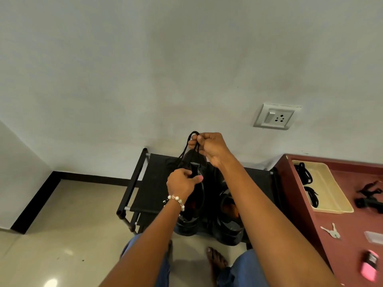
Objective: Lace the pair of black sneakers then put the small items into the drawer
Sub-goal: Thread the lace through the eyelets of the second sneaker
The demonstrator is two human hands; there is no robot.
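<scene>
Two black sneakers stand on a low black rack (153, 183). My left hand (182, 182) grips the tongue of the left sneaker (193, 206). Above it, my right hand (209, 147) pinches a black lace (187, 145) and holds it pulled up taut from that shoe. The right sneaker (230, 220) sits beside it, partly hidden by my right forearm. On the maroon surface (331, 226) at the right lie keys (331, 230), a pink item (369, 264) and a clear small item (375, 237).
A cream tray (329, 187) holding black laces sits on the maroon surface, with a black object (369, 197) further right. A wall socket (276, 117) is above. Tiled floor lies to the left; my sandalled feet are below the rack.
</scene>
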